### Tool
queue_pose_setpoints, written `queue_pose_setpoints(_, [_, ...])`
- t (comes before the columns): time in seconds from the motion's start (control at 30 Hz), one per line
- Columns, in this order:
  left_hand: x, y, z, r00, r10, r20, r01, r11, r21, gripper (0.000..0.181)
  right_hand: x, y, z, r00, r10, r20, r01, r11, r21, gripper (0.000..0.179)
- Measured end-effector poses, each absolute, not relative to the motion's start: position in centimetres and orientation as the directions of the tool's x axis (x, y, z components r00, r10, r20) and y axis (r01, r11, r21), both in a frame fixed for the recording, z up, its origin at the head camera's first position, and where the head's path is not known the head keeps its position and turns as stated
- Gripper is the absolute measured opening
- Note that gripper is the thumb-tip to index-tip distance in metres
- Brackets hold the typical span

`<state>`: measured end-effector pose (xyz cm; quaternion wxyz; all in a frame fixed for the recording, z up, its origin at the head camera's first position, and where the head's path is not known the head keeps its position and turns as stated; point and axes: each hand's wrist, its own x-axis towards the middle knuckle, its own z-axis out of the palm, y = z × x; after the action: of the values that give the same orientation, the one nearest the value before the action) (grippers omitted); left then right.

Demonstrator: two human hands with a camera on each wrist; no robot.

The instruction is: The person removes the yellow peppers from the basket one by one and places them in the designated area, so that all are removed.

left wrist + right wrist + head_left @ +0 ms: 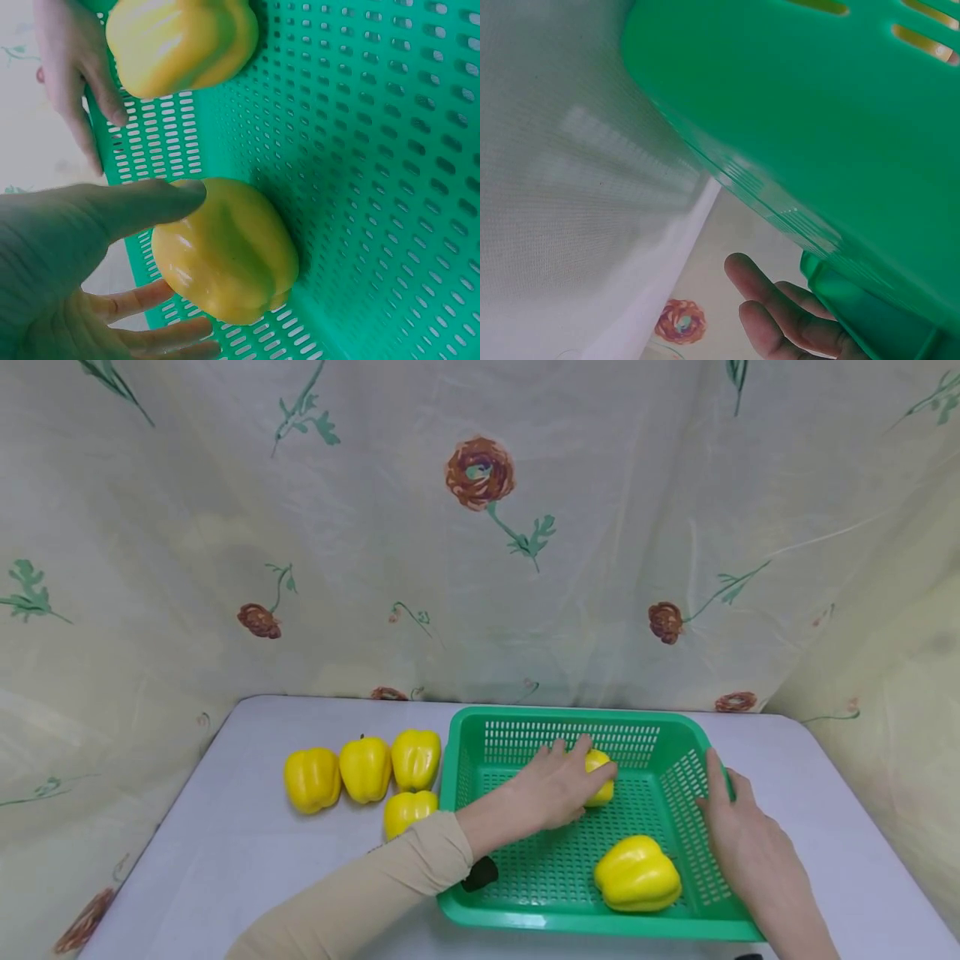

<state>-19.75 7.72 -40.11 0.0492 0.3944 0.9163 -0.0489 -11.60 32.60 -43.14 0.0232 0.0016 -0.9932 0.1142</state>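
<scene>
My left hand (558, 785) is inside a green plastic basket (570, 922), at a yellow bell pepper (599, 781) towards its far side. In the left wrist view its thumb lies over the edge of this bell pepper (225, 251), and the other fingers are spread loosely below it. My right hand (757, 843) holds the basket's right rim, with the thumb inside and fingers outside; in the right wrist view those fingers (769, 304) are bent beside the outer wall. A second yellow bell pepper (637, 874) lies in the basket's near right part.
Several more yellow bell peppers (312, 779) are on the white table (247, 860), left of the basket. A flowered curtain (360, 543) hangs behind the table and at its sides. A small black object (480, 873) shows by the left sleeve cuff.
</scene>
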Motion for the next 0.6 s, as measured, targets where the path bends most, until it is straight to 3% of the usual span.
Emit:
queue_pose_setpoints(0.2, [-19.71, 7.56, -40.13, -0.666, 0.739, -0.099, 0.746, 0.664, -0.052, 0.049, -11.74, 32.5, -43.12, -0.999, 0.009, 0.036, 0.001, 0.974, -0.226, 0.085])
queue_pose_setpoints(0.37, [-19.54, 7.41, -40.03, -0.653, 0.754, -0.075, 0.752, 0.633, -0.181, 0.055, -11.68, 32.47, -43.22, -0.998, 0.002, 0.057, -0.01, 0.975, -0.222, 0.084])
queue_pose_setpoints(0.6, [-19.45, 7.53, -39.94, -0.7, 0.708, -0.094, 0.703, 0.66, -0.266, 0.068, -11.66, 32.58, -43.34, -0.998, 0.004, 0.063, -0.01, 0.975, -0.221, 0.084])
